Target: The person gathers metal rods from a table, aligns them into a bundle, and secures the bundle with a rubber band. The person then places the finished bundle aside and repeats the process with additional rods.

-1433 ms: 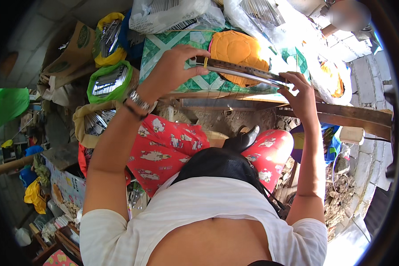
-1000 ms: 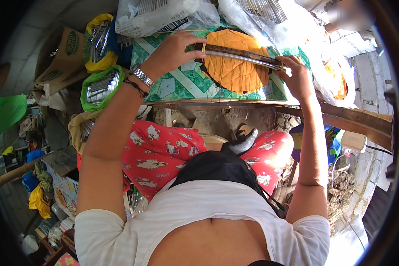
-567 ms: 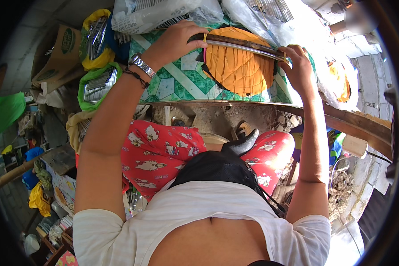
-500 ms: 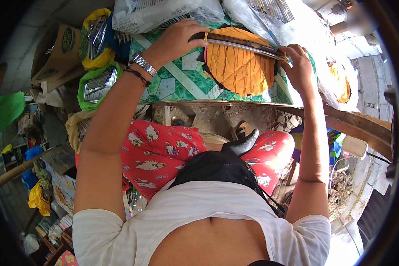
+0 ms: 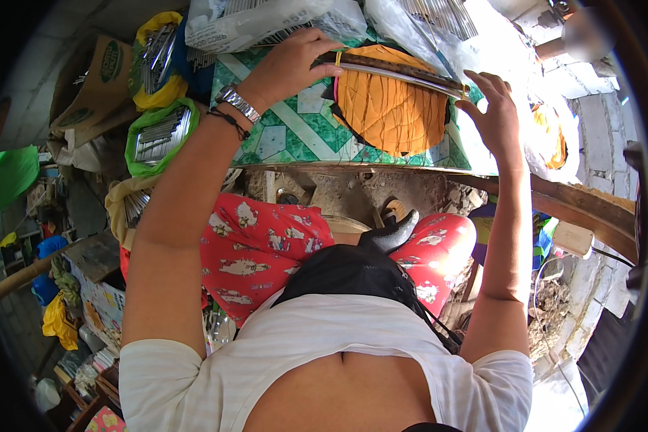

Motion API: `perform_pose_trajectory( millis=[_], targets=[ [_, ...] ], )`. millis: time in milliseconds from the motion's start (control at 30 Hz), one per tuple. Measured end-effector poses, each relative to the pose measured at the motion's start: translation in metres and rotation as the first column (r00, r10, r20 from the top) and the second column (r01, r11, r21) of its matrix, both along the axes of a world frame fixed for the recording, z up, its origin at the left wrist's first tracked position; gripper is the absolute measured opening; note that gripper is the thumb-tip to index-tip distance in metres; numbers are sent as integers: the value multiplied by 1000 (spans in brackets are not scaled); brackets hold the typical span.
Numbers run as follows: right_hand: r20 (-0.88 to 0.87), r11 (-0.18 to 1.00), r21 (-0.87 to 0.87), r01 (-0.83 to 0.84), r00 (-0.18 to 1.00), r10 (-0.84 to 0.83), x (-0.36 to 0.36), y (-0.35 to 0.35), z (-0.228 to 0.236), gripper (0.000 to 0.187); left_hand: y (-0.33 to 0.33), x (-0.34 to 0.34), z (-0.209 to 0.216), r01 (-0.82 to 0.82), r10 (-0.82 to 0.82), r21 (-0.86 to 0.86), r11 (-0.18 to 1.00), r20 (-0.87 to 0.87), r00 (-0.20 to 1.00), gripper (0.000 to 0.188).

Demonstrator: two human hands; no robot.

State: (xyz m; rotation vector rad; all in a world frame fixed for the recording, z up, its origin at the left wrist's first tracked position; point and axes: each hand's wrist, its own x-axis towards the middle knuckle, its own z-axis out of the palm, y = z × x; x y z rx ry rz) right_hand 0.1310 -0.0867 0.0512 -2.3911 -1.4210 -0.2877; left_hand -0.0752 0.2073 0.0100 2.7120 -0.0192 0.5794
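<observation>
A dark brown strip (image 5: pixel 390 64) with a silver metal rod (image 5: pixel 403 76) along its near side lies across a round orange stitched cloth pad (image 5: pixel 392 119). Yellow bands show at both ends of the strip. My left hand (image 5: pixel 291 68) pinches its left end between thumb and fingers, beside one band. At the other end, my right hand (image 5: pixel 493 111) is open, thumb and fingers spread and apart from the rod's tip. A thin blue-grey tool (image 5: pixel 443 61) slants above that end.
Beneath the pad is a table with a green and white patterned cover (image 5: pixel 302 137). Clear plastic bags (image 5: pixel 273 25) of metal rods stand along its far side. Left of it are a yellow bag (image 5: pixel 151 93) and a green bag (image 5: pixel 133 147), both holding rods, and a brown carton (image 5: pixel 104 79).
My right hand has let go of the strip's right end, opened its fingers and drawn slightly right. The left hand keeps its hold, with the strip nearly in the same place.
</observation>
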Motion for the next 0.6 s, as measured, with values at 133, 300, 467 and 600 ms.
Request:
perform_pose_trajectory(
  millis=[133, 300, 467, 600],
  targets=[
    [-44, 999, 47, -6, 999, 8, -18, -13, 14, 41, -5, -17, 13, -67, 69, -28, 997, 107, 992, 43],
    [-56, 997, 15, -79, 995, 80, -48, -25, 17, 28, -19, -75, 36, -182, 199, -89, 979, 270, 942, 30],
    [-109, 995, 3, -104, 989, 103, -75, -47, 17, 26, -24, -184, 57, -520, 527, -105, 848, 272, 805, 23],
    [-114, 997, -4, -83, 990, 82, -91, -63, 16, 23, -18, -297, 57, -803, 821, -184, 567, 215, 530, 21]
  ],
)
